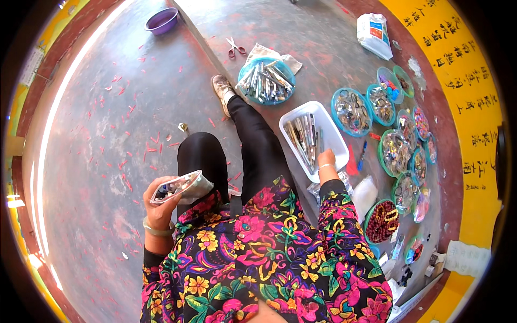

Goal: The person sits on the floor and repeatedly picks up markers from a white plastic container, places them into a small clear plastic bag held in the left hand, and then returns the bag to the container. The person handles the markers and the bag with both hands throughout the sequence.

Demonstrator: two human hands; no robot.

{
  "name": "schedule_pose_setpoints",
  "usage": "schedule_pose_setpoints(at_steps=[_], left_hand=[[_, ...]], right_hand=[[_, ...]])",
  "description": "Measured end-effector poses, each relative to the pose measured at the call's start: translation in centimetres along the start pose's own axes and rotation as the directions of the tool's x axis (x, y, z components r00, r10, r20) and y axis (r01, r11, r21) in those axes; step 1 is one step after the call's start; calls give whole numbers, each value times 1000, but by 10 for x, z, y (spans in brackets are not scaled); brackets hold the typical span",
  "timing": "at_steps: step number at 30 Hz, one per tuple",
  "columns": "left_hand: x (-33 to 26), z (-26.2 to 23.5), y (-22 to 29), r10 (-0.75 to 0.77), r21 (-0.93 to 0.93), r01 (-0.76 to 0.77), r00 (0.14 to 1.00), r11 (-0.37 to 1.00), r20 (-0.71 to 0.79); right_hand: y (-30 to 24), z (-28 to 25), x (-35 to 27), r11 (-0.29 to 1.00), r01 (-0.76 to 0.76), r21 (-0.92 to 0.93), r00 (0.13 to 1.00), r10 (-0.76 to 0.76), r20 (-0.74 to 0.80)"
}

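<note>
L hand (160, 207) grips a clear bag (177, 187) of small bits, fingers curled round its lower edge, bag tilted w/ open end up-right, held over the L knee. R hand (326, 160) rests on the near rim of the white tray (329, 125); fingers bent over the rim, can't tell if they pinch anything.

Taking the tray as landmark: it holds a row of pens/metal sticks, lying lengthwise. Just beyond it, up-left, a blue bowl (247, 69) heaped w/ similar sticks, sitting on a pale cloth. Red scissors (235, 47) further up-left of that. Shoe (221, 88) left of the bowl, leg running back alongside the tray's L side. Right of tray: a cluster of round dishes (335, 102) w/ beads & small parts, touching or near each other. Below-right of tray, a green bowl (368, 218) of dark red beads. White sack (374, 33) far up-right. Purple basin (162, 20) far up-left. Red scraps (129, 110) scattered on floor well left of tray.
</note>
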State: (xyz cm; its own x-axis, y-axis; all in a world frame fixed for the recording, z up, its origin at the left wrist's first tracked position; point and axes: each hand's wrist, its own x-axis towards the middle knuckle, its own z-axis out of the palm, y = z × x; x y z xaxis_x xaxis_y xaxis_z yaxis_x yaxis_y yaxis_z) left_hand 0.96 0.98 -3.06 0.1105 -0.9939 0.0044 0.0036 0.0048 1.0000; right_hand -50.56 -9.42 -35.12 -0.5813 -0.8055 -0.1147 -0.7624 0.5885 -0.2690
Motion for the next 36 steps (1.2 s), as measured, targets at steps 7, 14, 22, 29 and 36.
schedule_pose_setpoints(at_steps=[7, 14, 22, 29, 36], left_hand=[[-5, 1, 3, -25, 11, 26, 999, 1000, -26], [10, -4, -4, 16, -131, 0, 992, 991, 123], [1, -20, -4, 46, -248, 19, 966, 968, 256], [4, -21, -11, 80, -229, -16, 959, 973, 273], [0, -25, -13, 149, -220, -87, 948, 972, 282]], right_hand=[[-45, -50, -33, 989, 42, 141, 998, -49, 44], [60, -8, 20, 738, -104, 667, 985, 168, -33], [-47, -124, -48, 393, 186, 901, 982, -60, -177], [-203, -275, -148, 80, 365, 927, 881, -352, -317], [-276, -304, -211, -23, 499, 866, 623, -686, -377]])
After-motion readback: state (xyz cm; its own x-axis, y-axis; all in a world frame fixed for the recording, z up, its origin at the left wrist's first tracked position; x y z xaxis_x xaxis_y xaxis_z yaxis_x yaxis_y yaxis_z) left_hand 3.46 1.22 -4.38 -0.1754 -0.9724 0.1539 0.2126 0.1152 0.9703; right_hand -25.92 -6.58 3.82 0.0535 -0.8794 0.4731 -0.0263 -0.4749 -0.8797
